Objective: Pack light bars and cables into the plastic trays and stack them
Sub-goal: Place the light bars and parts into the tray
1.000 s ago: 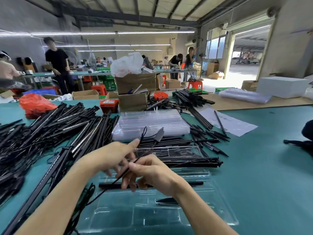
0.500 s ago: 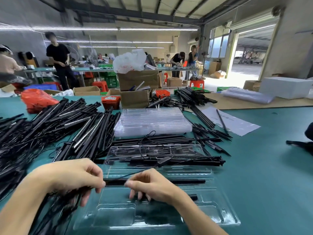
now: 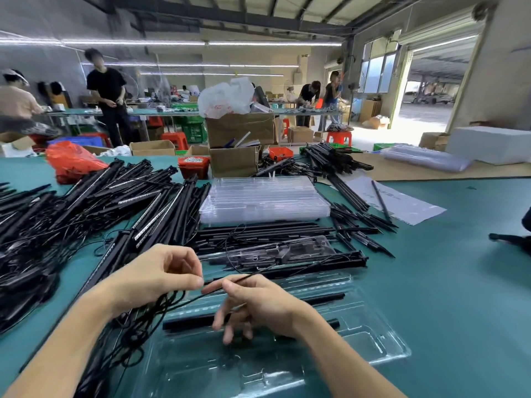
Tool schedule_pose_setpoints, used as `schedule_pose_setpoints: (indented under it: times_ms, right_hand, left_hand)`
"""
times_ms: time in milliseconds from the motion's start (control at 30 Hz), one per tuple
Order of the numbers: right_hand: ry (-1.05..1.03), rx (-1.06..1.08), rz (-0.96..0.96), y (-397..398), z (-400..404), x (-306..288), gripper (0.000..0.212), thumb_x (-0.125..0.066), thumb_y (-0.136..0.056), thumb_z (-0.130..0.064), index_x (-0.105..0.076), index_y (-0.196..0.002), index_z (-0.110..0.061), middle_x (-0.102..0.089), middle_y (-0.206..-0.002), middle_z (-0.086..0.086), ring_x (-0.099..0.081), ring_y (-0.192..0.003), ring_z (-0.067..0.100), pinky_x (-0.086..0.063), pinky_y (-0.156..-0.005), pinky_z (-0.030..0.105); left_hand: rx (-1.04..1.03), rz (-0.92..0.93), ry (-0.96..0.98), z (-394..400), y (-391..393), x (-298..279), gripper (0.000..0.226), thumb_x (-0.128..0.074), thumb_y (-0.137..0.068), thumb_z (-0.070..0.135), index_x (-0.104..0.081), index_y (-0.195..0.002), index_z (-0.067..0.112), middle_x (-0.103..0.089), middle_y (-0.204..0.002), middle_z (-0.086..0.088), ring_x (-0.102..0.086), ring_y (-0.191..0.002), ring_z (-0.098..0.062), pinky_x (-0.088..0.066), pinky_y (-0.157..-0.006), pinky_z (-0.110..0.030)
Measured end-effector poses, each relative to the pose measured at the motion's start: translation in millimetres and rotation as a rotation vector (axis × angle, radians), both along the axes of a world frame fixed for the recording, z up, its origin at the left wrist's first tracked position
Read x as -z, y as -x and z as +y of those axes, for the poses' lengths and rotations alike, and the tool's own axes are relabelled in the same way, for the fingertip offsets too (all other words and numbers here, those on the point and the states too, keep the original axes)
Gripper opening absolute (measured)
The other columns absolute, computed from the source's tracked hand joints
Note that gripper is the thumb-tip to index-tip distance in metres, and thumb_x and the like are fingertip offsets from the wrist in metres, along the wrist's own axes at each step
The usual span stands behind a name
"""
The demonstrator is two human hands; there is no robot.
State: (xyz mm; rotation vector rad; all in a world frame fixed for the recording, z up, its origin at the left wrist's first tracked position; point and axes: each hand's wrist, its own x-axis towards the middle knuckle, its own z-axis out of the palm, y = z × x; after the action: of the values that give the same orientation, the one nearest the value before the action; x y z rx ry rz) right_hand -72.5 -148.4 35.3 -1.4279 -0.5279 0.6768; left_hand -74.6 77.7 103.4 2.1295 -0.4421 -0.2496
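Observation:
A clear plastic tray (image 3: pixel 373 343) lies open on the green table in front of me, with black light bars (image 3: pixel 189 321) lying across it. My left hand (image 3: pixel 161 275) grips a bundle of black cable (image 3: pixel 149 307) that hangs in loops below it. My right hand (image 3: pixel 258 303) pinches a thin stretch of the same cable (image 3: pixel 250 278) between thumb and forefinger, just above the tray. The cable runs on to the right toward a filled tray (image 3: pixel 287 249) behind.
A stack of clear trays (image 3: pixel 264 199) stands mid-table. Heaps of black light bars (image 3: pixel 94 205) cover the left, more black stakes (image 3: pixel 362 225) lie to the right. Cardboard boxes (image 3: pixel 235 145) and a red bag (image 3: pixel 71 160) sit at the far edge. People work at tables behind.
My left hand has lifted off the tray's left side with the cable bundle. My right hand has risen from the light bar and now pinches the cable taut between both hands.

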Motion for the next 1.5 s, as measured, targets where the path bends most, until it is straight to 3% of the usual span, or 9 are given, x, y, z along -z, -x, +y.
schedule_pose_setpoints:
  times_ms: [200,367,467,600,733,833,1100,1300,1500]
  right_hand:
    - [-0.069,0.025,0.007,2.0,17.7,-2.5,0.027,-0.044,-0.107,-0.037,-0.067,-0.11,-0.022,-0.073,-0.117,0.01,-0.074,-0.08,0.015,-0.05,-0.049,0.019]
    - [0.034,0.257,-0.159,1.6,34.7,-9.0,0.025,-0.047,-0.107,-0.027,-0.066,-0.097,-0.014,-0.075,-0.086,-0.001,-0.069,-0.061,0.008,-0.038,-0.038,0.015]
    - [-0.02,0.395,-0.215,-3.7,33.3,-13.8,0.027,-0.043,-0.108,-0.016,-0.061,-0.091,-0.006,-0.072,-0.093,0.026,-0.068,-0.057,0.008,-0.039,-0.04,0.013]
    - [0.012,0.381,-0.235,-2.4,34.2,-8.6,0.024,-0.041,-0.109,-0.014,-0.058,-0.101,0.001,-0.064,-0.107,0.037,-0.066,-0.055,0.004,-0.042,-0.041,0.012]
    - [0.106,0.412,-0.22,-6.2,34.7,0.7,0.03,-0.042,-0.108,-0.018,-0.061,-0.101,0.004,-0.066,-0.086,0.017,-0.058,-0.046,0.003,-0.039,-0.041,0.011]
    - [0.157,0.447,-0.228,-8.2,35.2,7.6,0.031,-0.044,-0.108,-0.021,-0.065,-0.096,-0.001,-0.066,-0.071,0.005,-0.055,-0.048,0.013,-0.039,-0.045,0.013]
    - [0.143,0.477,-0.229,-5.9,33.3,10.6,0.03,-0.044,-0.108,-0.024,-0.064,-0.089,-0.015,-0.067,-0.068,-0.001,-0.054,-0.048,0.009,-0.036,-0.04,0.016]
    - [-0.04,0.468,-0.211,-2.2,26.8,9.8,0.03,-0.045,-0.108,-0.023,-0.065,-0.089,-0.013,-0.072,-0.072,-0.001,-0.058,-0.049,0.01,-0.035,-0.041,0.017]
    - [-0.176,0.497,-0.179,-2.9,25.8,17.6,0.034,-0.049,-0.106,-0.027,-0.069,-0.081,-0.015,-0.071,-0.072,0.006,-0.057,-0.051,0.012,-0.037,-0.044,0.019]
  left_hand:
    - [0.156,-0.091,-0.053,-3.9,8.3,-18.7,0.029,-0.059,-0.065,0.009,-0.071,-0.083,0.028,-0.069,-0.078,-0.007,-0.058,-0.07,-0.013,-0.043,-0.062,-0.023]
    - [0.389,0.089,0.018,-14.6,13.0,-28.6,0.02,-0.069,-0.071,0.014,-0.07,-0.092,0.015,-0.069,-0.081,-0.01,-0.059,-0.073,-0.015,-0.046,-0.066,-0.022]
    - [0.247,0.093,0.043,5.7,10.8,-38.5,0.02,-0.077,-0.074,0.031,-0.072,-0.087,0.017,-0.071,-0.077,-0.015,-0.061,-0.063,-0.016,-0.048,-0.06,-0.02]
    - [-0.23,-0.165,-0.385,19.2,3.6,-38.5,0.011,-0.078,-0.082,0.031,-0.07,-0.075,0.03,-0.072,-0.07,-0.002,-0.063,-0.059,-0.016,-0.05,-0.061,-0.024]
    - [-0.224,0.123,-0.935,-8.2,19.8,-26.6,0.02,-0.077,-0.078,0.041,-0.067,-0.089,0.028,-0.068,-0.085,0.01,-0.061,-0.076,-0.008,-0.05,-0.071,-0.023]
    - [-0.31,-0.035,-1.181,-18.7,28.8,-17.3,0.022,-0.056,-0.085,0.017,-0.058,-0.1,0.033,-0.05,-0.104,0.006,-0.046,-0.099,-0.015,-0.05,-0.085,-0.034]
    - [-0.45,0.128,-0.941,30.6,27.5,-61.5,0.012,-0.065,-0.075,0.023,-0.075,-0.069,0.022,-0.075,-0.066,-0.002,-0.063,-0.052,-0.017,-0.057,-0.062,-0.03]
    - [-0.318,0.013,-1.248,-26.1,22.2,-28.1,0.03,-0.058,-0.075,0.047,-0.058,-0.099,0.029,-0.069,-0.091,0.012,-0.064,-0.083,-0.012,-0.044,-0.077,-0.03]
    - [-0.112,0.217,-0.875,-53.9,10.2,-12.8,0.023,-0.048,-0.101,0.029,-0.062,-0.085,0.019,-0.075,-0.077,0.002,-0.069,-0.07,-0.018,-0.056,-0.068,-0.027]
